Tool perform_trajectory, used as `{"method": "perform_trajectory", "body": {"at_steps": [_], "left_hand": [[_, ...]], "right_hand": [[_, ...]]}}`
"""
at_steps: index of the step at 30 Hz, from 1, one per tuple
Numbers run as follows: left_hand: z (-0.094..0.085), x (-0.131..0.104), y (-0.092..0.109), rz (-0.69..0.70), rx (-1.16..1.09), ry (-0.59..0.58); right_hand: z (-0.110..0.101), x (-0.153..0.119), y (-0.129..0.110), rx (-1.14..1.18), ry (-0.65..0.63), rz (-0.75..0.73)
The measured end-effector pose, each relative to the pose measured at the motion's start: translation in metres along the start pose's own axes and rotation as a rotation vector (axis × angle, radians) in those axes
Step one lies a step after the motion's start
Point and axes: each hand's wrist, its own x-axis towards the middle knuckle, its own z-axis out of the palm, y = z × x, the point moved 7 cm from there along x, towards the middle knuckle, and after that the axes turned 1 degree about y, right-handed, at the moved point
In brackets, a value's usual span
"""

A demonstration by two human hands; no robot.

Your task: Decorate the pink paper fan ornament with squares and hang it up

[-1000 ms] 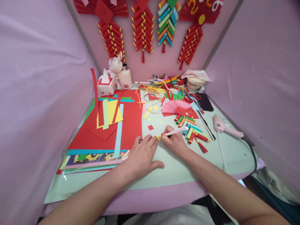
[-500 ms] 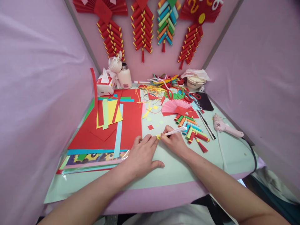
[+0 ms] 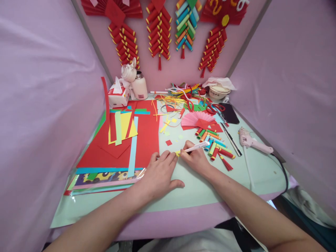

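Observation:
A white pen (image 3: 196,147) slants up to the right out of my right hand (image 3: 195,159), which is closed around it near its lower end. The pen's tip meets a small yellow piece of paper (image 3: 177,153), mostly hidden by my fingers. My left hand (image 3: 162,173) lies flat on the table with its thumb apart, its fingertips touching the left side of that yellow piece. A small red paper square (image 3: 168,142) lies just beyond the hands. To the right of my right hand is a pink paper fan (image 3: 198,119) with colourful paper rolls (image 3: 214,143) and a red tassel (image 3: 226,163).
Red paper sheets (image 3: 147,140) and strips cover the left side. A glue gun (image 3: 253,141), a black-and-silver craft knife (image 3: 231,139), red-handled scissors (image 3: 214,108) and a phone (image 3: 231,113) are at right. Tissue box (image 3: 118,96), bottle (image 3: 140,86) and bowl (image 3: 219,92) stand behind.
Both hands stay at the yellow piece, the pen in almost the same position. The view has shifted very slightly.

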Motion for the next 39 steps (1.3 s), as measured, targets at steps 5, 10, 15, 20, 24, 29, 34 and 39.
{"method": "perform_trajectory", "body": {"at_steps": [5, 10, 15, 20, 24, 29, 34, 39], "left_hand": [[0.0, 0.001, -0.001, -0.004, 0.001, 0.008], [0.0, 0.001, -0.001, -0.002, -0.001, 0.021], [0.001, 0.001, 0.0, 0.001, -0.003, 0.024], [0.001, 0.001, -0.001, 0.001, -0.014, 0.03], [0.001, 0.001, -0.001, 0.001, -0.017, 0.027], [0.002, 0.001, -0.001, -0.003, -0.015, 0.028], [0.002, 0.002, -0.002, -0.001, -0.018, 0.034], [0.001, 0.001, -0.002, 0.005, -0.024, 0.037]], "right_hand": [[0.0, 0.0, 0.001, -0.011, 0.003, -0.002], [0.0, 0.0, 0.001, -0.002, 0.002, -0.009], [-0.006, 0.0, 0.001, 0.007, 0.08, 0.014], [-0.007, 0.0, 0.0, 0.004, 0.085, 0.021], [-0.008, 0.0, -0.002, -0.003, 0.085, 0.006], [-0.01, -0.002, -0.004, 0.005, 0.106, -0.016], [-0.017, -0.004, -0.01, -0.001, 0.16, -0.066], [-0.026, -0.007, -0.01, 0.029, 0.225, -0.062]]}}
